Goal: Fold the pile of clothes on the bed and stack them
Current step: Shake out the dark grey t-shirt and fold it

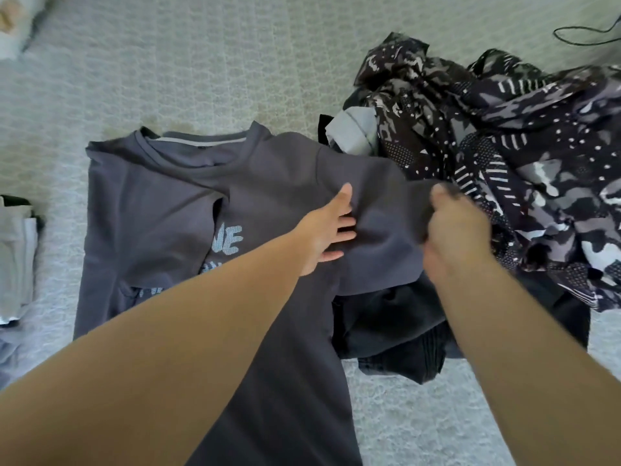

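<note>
Left hand (327, 235) lies flat on a grey shirt (161, 203), its grip released; right hand (453, 230) grasps the shirt's sleeve (386, 237). Beyond the right grip an unfolded pile (504, 156) remains; far left, a folded stack (16, 250).

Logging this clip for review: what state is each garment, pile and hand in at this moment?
grey T-shirt: spread flat on the bed, one sleeve folded in
left hand: fingers straight, pressing the shirt
right hand: gripping the right sleeve, blurred
patterned pile: crumpled, unfolded
dark garment: unfolded, partly under the shirt
folded stack: at left edge, folded
</note>
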